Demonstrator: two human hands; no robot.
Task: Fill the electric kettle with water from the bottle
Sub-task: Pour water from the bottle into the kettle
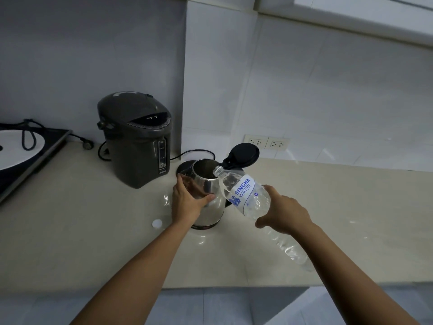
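Observation:
A steel electric kettle (212, 208) stands on the beige counter (93, 231) with its black lid (243, 154) flipped up and open. My left hand (187, 202) wraps around the kettle's left side. My right hand (284, 212) grips a clear plastic water bottle (246, 193) with a blue and white label. The bottle is tilted, and its uncapped mouth rests at the right rim of the kettle's opening. The bottle's white cap (157, 223) lies on the counter left of the kettle.
A dark grey hot-water dispenser (138, 141) stands behind and left of the kettle. The kettle's black base (185, 167) and cord lie just behind it. An induction hob (23, 158) with a white plate sits far left. Wall sockets (267, 142) are behind.

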